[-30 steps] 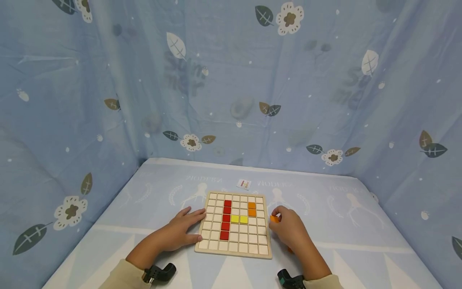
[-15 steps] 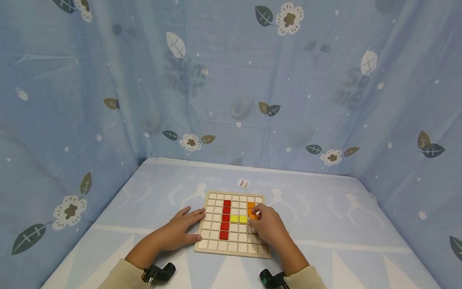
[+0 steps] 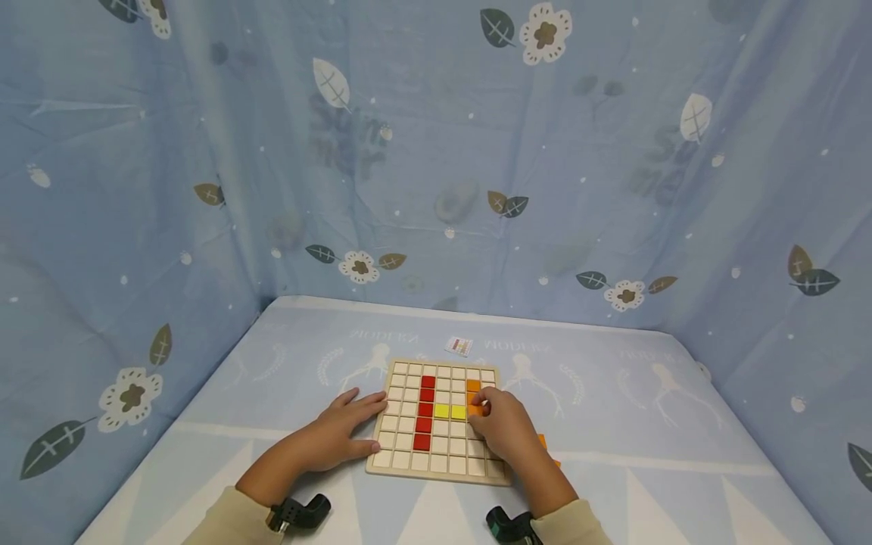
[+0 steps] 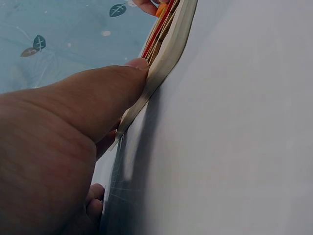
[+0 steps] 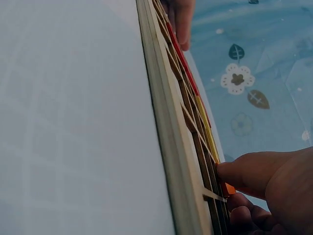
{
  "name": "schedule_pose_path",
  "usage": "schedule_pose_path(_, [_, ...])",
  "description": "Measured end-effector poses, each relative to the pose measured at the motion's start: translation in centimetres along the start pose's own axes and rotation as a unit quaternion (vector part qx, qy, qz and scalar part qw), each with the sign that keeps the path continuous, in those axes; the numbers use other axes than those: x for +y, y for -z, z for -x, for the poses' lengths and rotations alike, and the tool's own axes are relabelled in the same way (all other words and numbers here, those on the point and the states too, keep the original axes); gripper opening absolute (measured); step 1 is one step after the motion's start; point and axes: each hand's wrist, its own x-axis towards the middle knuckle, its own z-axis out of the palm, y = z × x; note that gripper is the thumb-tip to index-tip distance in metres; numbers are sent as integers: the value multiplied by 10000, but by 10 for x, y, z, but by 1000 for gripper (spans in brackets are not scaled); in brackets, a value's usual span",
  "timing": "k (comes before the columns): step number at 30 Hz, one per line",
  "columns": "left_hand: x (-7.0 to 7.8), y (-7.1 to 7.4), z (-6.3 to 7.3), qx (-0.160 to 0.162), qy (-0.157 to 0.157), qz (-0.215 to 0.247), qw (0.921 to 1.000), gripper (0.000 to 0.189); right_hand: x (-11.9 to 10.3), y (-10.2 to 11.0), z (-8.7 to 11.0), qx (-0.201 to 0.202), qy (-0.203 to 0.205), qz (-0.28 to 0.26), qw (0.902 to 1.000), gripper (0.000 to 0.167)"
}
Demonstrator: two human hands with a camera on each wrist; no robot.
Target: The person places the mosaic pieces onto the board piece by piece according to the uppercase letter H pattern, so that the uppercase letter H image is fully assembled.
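Note:
A wooden grid board (image 3: 436,477) lies on the table with cream squares. It carries a column of red tiles (image 3: 425,409), two yellow tiles (image 3: 441,411) beside the column and orange ones (image 3: 473,386) up at the right. My left hand (image 3: 334,431) rests spread at the board's left edge, thumb and fingertips on the rim; its thumb (image 4: 115,88) shows large in the left wrist view. Over the right part of the board, my right hand (image 3: 507,428) pinches an orange square tile (image 5: 228,189) between thumb and fingers, just right of the yellow pair and below the other orange tiles.
Behind the board lies a small printed card (image 3: 459,346) with a coloured pattern. Loose orange tiles (image 3: 542,440) peek out on the table beside my right forearm. Patterned blue cloth (image 3: 436,151) hangs around the back and sides.
My right hand has carried the orange tile leftward from beside the board's right edge onto the grid, below the other orange tiles. The left hand has stayed at the left edge.

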Motion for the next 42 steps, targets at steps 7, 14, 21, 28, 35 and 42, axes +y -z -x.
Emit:
schedule_pose_path(7, [1,1,0,-39,36,31,10000,80,0,0,0,26,19,122,9999,17])
schedule_pose_path(14, [1,2,2,-43,23,60,10000,80,0,0,0,59,60,222,9997,18])
schedule_pose_path(21, [-1,3,4,-4,25,42,10000,80,2,-1,-1,-9,83,93,9999,20])
schedule_pose_path(28, [1,2,2,-20,-26,23,10000,79,13,25,7,-229,99,-239,9994,26])
schedule_pose_path(35, [2,2,3,-30,-11,6,10000,79,33,59,16,-417,-245,114,9988,30])
schedule_pose_path(42, [3,2,3,-46,-32,43,10000,79,52,76,27,-749,-386,895,9924,42])
